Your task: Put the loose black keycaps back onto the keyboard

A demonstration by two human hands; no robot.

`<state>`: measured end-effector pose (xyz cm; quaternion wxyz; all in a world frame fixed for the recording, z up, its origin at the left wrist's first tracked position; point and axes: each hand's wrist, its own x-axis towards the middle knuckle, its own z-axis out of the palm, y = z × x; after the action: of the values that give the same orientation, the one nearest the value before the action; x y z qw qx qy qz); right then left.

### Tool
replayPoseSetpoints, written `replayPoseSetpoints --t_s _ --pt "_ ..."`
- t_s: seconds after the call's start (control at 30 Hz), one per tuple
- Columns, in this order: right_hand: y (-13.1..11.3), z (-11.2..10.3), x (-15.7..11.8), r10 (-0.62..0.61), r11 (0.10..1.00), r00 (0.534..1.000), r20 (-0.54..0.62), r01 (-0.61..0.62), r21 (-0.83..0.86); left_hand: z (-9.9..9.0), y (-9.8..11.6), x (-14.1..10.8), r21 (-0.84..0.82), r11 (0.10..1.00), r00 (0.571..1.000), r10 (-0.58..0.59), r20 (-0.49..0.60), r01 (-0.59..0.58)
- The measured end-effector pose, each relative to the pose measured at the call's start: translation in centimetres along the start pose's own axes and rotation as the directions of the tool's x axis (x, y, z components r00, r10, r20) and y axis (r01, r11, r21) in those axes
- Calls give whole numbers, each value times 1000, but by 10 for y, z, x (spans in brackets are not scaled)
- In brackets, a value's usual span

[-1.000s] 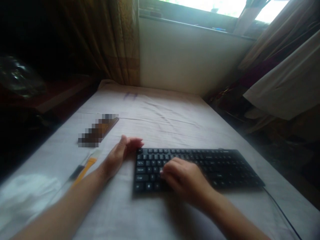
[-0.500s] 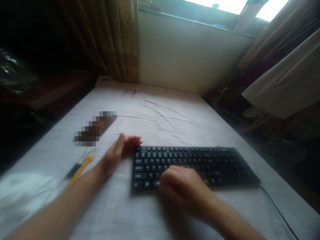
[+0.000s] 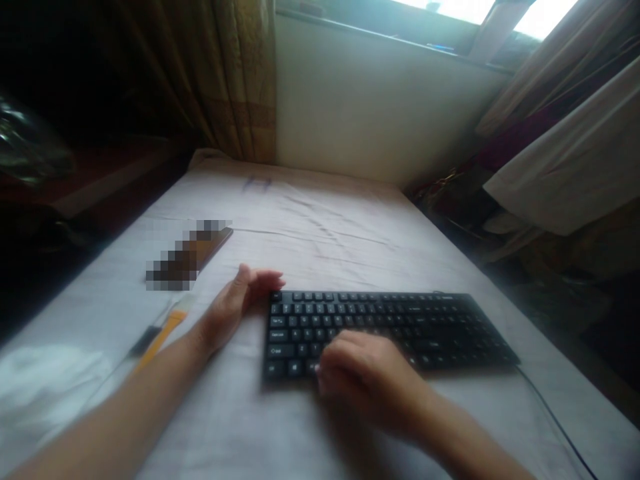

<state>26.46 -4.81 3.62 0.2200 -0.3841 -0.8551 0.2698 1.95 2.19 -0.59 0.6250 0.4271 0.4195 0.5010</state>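
In the head view, a black keyboard lies flat on a pale cloth with creases in it. It is in front of the person, a bit to the right. I cannot tell if a bed or a worktop is under the cloth. A thin black wire runs from the keyboard's right side toward the bottom.

The left hand is by the top left corner of the keyboard. Its thumb points up, apart from the bent fingers, and the fingertips seem to touch the corner. It is not clamped on anything that I can see.

The right hand is over the lower left keys, with its fingers curled together. I cannot tell how tight they are, or if something small is tucked inside.

To do this part well, I think the left hand should press the corner softly so the keyboard does not slide. The right hand should be light, because hard pushing could hurt the keys. Small, slow moves look best, as the keys sit close together.

Near the left arm lies a yellow tool, maybe a brush, with a dark thing just beside it. Farther up is a flat brown thing, mostly hidden by blurry squares.
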Motion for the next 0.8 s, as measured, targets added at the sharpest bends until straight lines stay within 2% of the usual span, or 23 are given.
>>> replayPoseSetpoints --t_s 0.07,0.23,0.37,0.5,0.63,0.7,0.8 --pt "-2 -2 -1 2 1000 1000 6 -2 20 0 0 0 0 1000 1000 -1 -7 1" --pt "-2 6 19 -14 999 992 -122 8 -46 1 1 -1 8 1000 1000 -7 -24 7" --pt "-4 16 29 -54 986 994 -100 37 -163 1 0 -1 12 1000 1000 -5 -26 5" --pt "-7 20 17 -168 954 982 -84 141 -264 0 -1 -1 20 1000 1000 -4 -26 5" --pt "-10 20 -3 -262 938 964 -50 243 -245 1 1 -1 28 1000 1000 -8 -30 9" --pt "-8 18 -13 -232 954 968 -98 206 -219 1 1 -2 33 999 999 -5 -35 6" --pt "2 11 -24 -212 957 934 -286 140 -253 1 0 -2 43 999 999 0 -40 1"
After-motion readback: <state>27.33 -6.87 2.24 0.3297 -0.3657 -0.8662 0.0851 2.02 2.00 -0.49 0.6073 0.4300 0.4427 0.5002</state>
